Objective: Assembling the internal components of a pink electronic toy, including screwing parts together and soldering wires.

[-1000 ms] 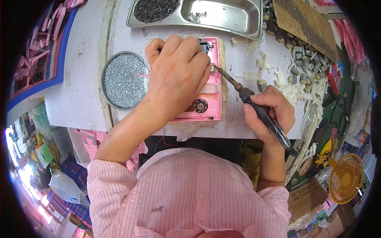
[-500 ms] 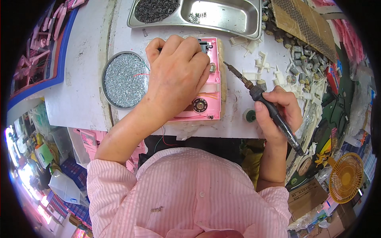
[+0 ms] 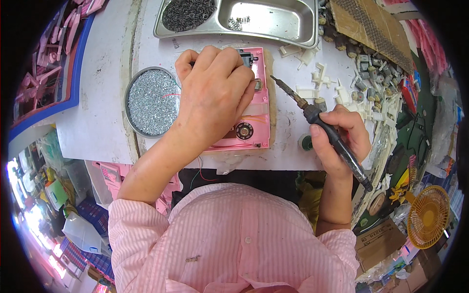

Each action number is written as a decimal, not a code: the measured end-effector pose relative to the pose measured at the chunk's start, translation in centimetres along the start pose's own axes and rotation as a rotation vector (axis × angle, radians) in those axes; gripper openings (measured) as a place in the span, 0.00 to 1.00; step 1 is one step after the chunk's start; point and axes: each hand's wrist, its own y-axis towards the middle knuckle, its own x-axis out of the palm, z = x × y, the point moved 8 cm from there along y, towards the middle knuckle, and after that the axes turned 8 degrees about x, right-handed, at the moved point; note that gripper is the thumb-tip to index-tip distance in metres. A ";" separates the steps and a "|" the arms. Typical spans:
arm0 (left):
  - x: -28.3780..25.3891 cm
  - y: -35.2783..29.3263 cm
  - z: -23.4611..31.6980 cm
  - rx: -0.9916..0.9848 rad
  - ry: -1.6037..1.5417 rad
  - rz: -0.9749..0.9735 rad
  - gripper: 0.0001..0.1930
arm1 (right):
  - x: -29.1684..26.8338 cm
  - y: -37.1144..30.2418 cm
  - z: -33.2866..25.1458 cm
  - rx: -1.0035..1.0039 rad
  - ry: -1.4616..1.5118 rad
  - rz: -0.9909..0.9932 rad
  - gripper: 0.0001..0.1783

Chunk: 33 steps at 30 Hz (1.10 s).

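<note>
My left hand (image 3: 212,88) lies over a pink plastic casing (image 3: 263,112), fingers curled down at its upper left part; what they pinch is hidden beneath them. In the casing's uncovered part are a round black-rimmed piece (image 3: 244,130), a dark fitting near the top and thin wires. Just right of the casing, my right hand (image 3: 344,139) is closed round a black-handled soldering iron (image 3: 337,141), its narrow metal tip pointing up and left, apart from the casing. A thin red wire (image 3: 171,94) sticks out left of my left hand, over the edge of a dish of screws (image 3: 152,101).
A metal tray (image 3: 273,36) with dark springs stands at the back. Small motors (image 3: 361,84) and white plastic parts (image 3: 321,75) lie in a heap at right, beside a cardboard piece (image 3: 373,29). A small green pot (image 3: 306,142) sits by my right hand. A blue-edged bin (image 3: 73,93) is far left.
The view has shifted slightly. My left hand stays over the casing and my right hand keeps the soldering iron in almost the same place.
</note>
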 end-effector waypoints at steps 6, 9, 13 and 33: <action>0.0 0.1 0.1 0.005 0.015 -0.018 0.07 | -0.1 0.0 -0.3 -0.009 -0.028 0.002 0.13; -0.1 0.1 0.1 0.006 0.022 -0.026 0.07 | -0.1 -0.1 -0.1 0.003 -0.015 0.005 0.13; -0.5 0.0 0.0 -0.003 -0.041 -0.041 0.12 | -0.3 -0.1 -0.2 -0.011 0.000 0.010 0.13; 0.7 -6.3 -4.5 -0.848 -1.292 0.181 0.05 | 7.2 2.1 -2.5 0.260 0.362 -0.055 0.25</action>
